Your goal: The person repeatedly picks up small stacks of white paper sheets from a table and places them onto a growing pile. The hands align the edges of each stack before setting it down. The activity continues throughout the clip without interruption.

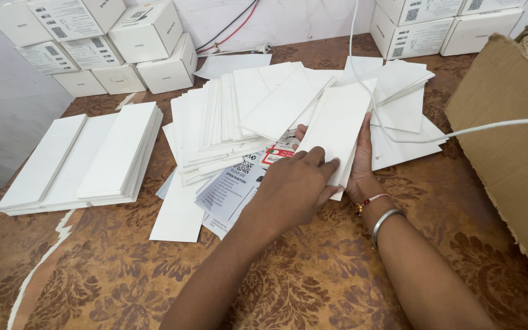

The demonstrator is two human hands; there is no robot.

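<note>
My right hand (362, 164), with a metal bangle and a beaded thread on the wrist, holds a small stack of flat white card blanks (337, 125) from below and from its right edge. My left hand (293, 186) rests on the near end of the same stack, fingers curled over its lower edge. The stack is tilted, just above a loose spread heap of white blanks (239, 116) on the brown patterned table (313, 275). Printed leaflets (230, 189) lie under my left hand.
A neat pile of white blanks (87, 159) lies at the left. White boxes are stacked at the back left (148, 36) and back right (423, 30). A brown cardboard carton (514, 140) stands at the right. A white cable (490, 127) crosses above the heap.
</note>
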